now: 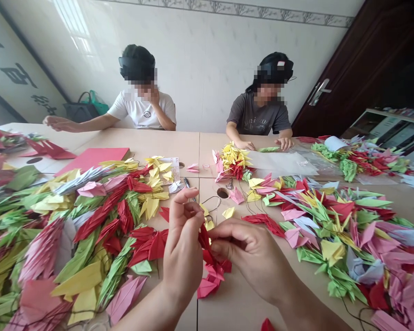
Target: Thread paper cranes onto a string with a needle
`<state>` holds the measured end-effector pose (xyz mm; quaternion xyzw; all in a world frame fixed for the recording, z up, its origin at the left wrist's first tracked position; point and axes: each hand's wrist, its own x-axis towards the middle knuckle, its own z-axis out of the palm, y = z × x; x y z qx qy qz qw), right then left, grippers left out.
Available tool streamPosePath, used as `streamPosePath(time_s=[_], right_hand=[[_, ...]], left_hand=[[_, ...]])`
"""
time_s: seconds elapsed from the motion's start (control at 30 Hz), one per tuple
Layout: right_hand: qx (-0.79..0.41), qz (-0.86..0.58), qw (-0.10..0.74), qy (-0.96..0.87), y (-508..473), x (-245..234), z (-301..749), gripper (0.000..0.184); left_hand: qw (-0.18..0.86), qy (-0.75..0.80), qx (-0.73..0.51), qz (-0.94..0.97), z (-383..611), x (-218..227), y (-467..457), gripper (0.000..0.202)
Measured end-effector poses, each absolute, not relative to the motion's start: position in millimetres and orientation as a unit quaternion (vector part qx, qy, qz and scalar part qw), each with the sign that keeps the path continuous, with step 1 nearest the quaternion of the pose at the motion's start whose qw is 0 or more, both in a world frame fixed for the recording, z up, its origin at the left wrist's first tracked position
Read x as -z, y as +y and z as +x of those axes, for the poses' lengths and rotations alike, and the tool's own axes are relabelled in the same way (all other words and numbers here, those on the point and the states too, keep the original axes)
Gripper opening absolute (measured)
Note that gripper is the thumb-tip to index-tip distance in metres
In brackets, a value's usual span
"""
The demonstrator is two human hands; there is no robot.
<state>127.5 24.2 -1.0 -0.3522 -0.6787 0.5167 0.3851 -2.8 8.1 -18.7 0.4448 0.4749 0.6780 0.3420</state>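
Observation:
My left hand [183, 243] and my right hand [253, 255] meet low in the middle of the view, both pinched on a short string of red and pink folded paper cranes [212, 271] that hangs between them down to the table. The left thumb and forefinger pinch near the top of the string. A thin dark thread [212, 201] loops on the table just beyond my fingers. Loose yellow paper pieces [227, 212] lie near it.
Heaps of strung paper cranes cover the left side [55, 230] and the right side [348, 230] of the beige table [241, 303]. Two people sit across it: one in a white shirt [141, 110], one in a grey shirt [258, 117] with hands on paper. A red sheet [93, 158] lies far left.

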Motion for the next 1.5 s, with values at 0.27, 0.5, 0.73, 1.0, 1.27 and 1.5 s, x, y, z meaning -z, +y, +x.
streamPosePath(time_s=[0.27,0.5,0.73,1.0,1.27,1.5], right_hand=[[-0.663,-0.316,0.349,-0.582,29,-4,133,0.012],[-0.673,-0.309,0.329,-0.586,29,-10,138,0.015],[-0.587,-0.33,0.314,-0.669,28,-5,140,0.016],[-0.477,-0.393,0.449,-0.646,34,-6,144,0.007],[-0.503,-0.391,0.486,-0.599,41,-6,157,0.008],[-0.555,-0.363,0.458,-0.592,44,-7,154,0.006]], left_hand=[[0.094,0.389,-0.673,0.622,1,37,1,0.036],[0.026,0.373,-0.65,0.661,-3,41,2,0.041],[0.006,0.333,-0.621,0.71,-6,33,4,0.049],[0.084,0.374,-0.581,0.718,-6,20,9,0.034],[-0.011,0.367,-0.535,0.761,-11,15,9,0.021],[0.018,0.302,-0.557,0.773,-16,11,11,0.031]])
